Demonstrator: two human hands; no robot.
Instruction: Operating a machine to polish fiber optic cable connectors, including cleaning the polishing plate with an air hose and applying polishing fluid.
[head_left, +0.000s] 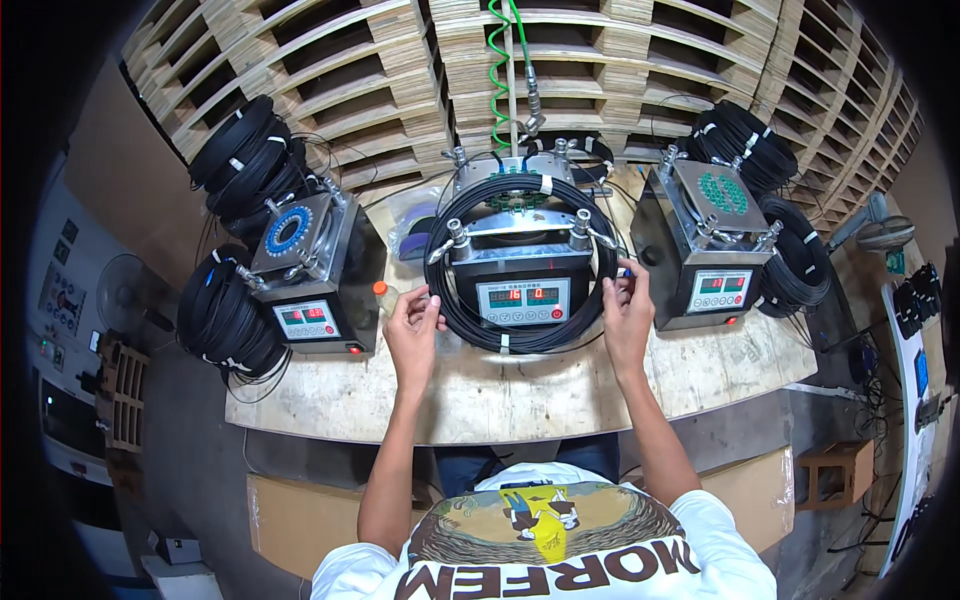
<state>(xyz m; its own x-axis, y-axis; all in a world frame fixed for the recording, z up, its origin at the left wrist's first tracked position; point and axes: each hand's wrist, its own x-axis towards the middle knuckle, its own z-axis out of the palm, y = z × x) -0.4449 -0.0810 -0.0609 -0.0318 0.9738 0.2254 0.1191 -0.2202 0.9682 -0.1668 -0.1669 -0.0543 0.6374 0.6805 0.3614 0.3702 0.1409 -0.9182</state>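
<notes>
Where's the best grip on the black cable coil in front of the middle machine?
Black cable coil: likely both sides of the rim, from outside, where the left hand and right hand are. Its open ring faces the camera, with white ties at top and bottom.

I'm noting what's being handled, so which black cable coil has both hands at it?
The black coil framing the middle display panel: the left hand and right hand are at its sides, while the other coils lie beside or behind the machines.
</notes>
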